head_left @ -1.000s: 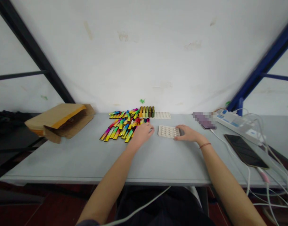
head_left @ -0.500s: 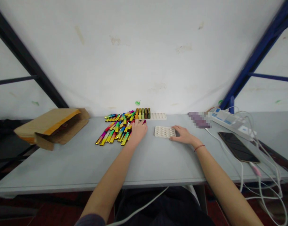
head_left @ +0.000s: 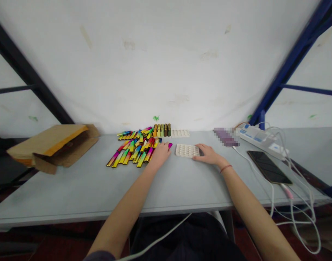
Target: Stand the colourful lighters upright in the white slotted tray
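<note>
Several shiny rainbow-coloured sticks (head_left: pixel 133 148) lie in a heap on the grey table (head_left: pixel 106 188), left of centre. My left hand (head_left: pixel 160 154) rests at the heap's right edge, its fingers closed round one stick whose pink end (head_left: pixel 169 145) pokes out to the right. A white tray with rows of round hollows (head_left: pixel 186 150) lies just right of that. My right hand (head_left: pixel 207 154) lies on the tray's right end and holds it down. A second white tray (head_left: pixel 180 133) lies by the wall, with a row of sticks standing upright (head_left: pixel 162 129) next to it.
An open brown cardboard box (head_left: pixel 50 145) lies on its side at the left. At the right are a purple object (head_left: pixel 225 136), a white power strip (head_left: pixel 259 138), a dark phone (head_left: pixel 269 167) and several loose cables. A white wall rises behind the table.
My left hand drew back from the heap toward the near white tray and now has a stick in it. The view shifted slightly. My right hand stayed on the tray.
</note>
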A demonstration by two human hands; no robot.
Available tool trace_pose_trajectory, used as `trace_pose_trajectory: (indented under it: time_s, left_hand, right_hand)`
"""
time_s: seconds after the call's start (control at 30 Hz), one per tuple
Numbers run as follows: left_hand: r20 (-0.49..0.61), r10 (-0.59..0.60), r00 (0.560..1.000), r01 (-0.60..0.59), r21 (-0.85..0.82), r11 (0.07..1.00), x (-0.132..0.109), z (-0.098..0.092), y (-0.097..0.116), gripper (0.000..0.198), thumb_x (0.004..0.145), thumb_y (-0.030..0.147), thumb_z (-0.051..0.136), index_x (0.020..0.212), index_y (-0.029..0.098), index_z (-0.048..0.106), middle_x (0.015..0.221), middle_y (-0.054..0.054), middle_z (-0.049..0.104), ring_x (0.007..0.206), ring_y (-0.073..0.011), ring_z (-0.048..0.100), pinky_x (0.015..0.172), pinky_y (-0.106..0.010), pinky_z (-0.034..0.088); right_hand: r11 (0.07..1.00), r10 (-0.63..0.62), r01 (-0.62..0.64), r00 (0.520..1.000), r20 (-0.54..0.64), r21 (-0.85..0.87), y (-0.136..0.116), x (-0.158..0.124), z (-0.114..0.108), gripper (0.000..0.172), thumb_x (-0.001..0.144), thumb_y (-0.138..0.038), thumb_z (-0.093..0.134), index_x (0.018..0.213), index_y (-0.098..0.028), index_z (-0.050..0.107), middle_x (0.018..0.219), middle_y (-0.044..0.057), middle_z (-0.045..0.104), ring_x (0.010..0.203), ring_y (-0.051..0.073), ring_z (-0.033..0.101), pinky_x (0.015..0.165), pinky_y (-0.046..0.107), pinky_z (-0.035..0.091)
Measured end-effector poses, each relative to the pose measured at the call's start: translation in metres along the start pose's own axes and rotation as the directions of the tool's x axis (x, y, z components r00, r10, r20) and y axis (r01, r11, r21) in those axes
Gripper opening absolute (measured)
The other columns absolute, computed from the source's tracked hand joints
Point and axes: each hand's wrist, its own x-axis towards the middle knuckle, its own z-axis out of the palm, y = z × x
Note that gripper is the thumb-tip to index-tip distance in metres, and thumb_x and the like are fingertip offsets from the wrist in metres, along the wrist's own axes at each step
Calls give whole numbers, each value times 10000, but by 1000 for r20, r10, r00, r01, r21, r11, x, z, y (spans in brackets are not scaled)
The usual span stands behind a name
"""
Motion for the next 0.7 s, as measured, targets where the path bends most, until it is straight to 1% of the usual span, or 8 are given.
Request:
trace_pose_trajectory:
  time_s: [0.1, 0.17, 0.27, 0.33, 0.4, 0.47, 0.6, 0.7]
  left_hand:
    - [19, -21, 1000, 22, -62, 998, -2, 0, 2, 301, 891, 162, 515, 1149, 131, 667, 1126, -156, 704, 1142, -292, 641, 1045, -428, 484]
    - [-13, -35, 999, 32, -150, 988, -4, -2, 4, 250, 893, 153, 511, 1089, 130, 663, 1156, -169, 673, 1138, -287, 636, 1050, -423, 481]
    - [-77, -108, 991, 68, -404, 912, -7, -5, 9, 173, 938, 185, 472, 1022, 150, 618, 1102, -143, 665, 1041, -243, 652, 992, -390, 503]
    - [-49, -153, 987, 87, -640, 763, -9, -7, 13, 123, 946, 210, 458, 983, 183, 571, 929, -69, 667, 875, -191, 657, 864, -333, 532]
    - [5, -177, 984, 103, -832, 545, -12, -9, 19, 65, 921, 219, 466, 915, 207, 530, 721, 15, 590, 662, -140, 593, 696, -268, 513]
    - [66, -199, 978, 129, -938, 323, -17, -11, 26, 124, 909, 278, 471, 806, 215, 498, 580, 60, 461, 508, -112, 470, 558, -231, 448]
    - [227, -268, 936, 224, -974, -43, -25, -20, 39, 473, 919, 588, 406, 609, 231, 408, 453, 83, 285, 384, -84, 274, 418, -215, 317]
    - [289, -309, 906, 235, -951, -200, -28, -26, 43, 569, 892, 696, 379, 559, 236, 350, 431, 90, 225, 364, -69, 200, 380, -197, 234]
  right_hand:
    - [1000, -2, 2, 1000, -2, 1, 0, 0, 0, 618, 857, -471, 673, 1394, -190, 551, 1461, 161, 580, 1342, 336, 537, 1140, 511, 357]
    - [1000, 0, 0, 1000, -8, -3, 0, 1, 1, 610, 855, -461, 672, 1388, -188, 555, 1452, 166, 588, 1338, 337, 540, 1131, 511, 367]
    - [1000, -5, 4, 1000, -20, -7, 3, 1, 5, 617, 854, -457, 670, 1390, -175, 553, 1454, 172, 584, 1345, 335, 536, 1130, 497, 371]
    - [1000, -11, 10, 999, -32, -10, 5, 2, 7, 620, 855, -456, 666, 1394, -173, 551, 1462, 173, 578, 1347, 336, 535, 1133, 497, 368]
    - [1000, -15, 14, 999, -38, -13, 7, 2, 8, 619, 856, -454, 665, 1398, -179, 548, 1462, 173, 580, 1343, 338, 537, 1133, 502, 366]
    - [1000, -15, 15, 999, -31, -15, 8, 2, 8, 627, 860, -460, 663, 1407, -180, 540, 1462, 176, 578, 1345, 339, 535, 1130, 502, 368]
    - [999, -7, 7, 1000, -18, -32, 7, 3, 7, 646, 867, -484, 656, 1413, -162, 531, 1468, 186, 568, 1354, 343, 527, 1132, 493, 371]
    - [999, 0, -1, 1000, -14, -44, 6, 3, 7, 635, 873, -491, 647, 1405, -161, 537, 1450, 185, 582, 1343, 342, 536, 1126, 484, 379]
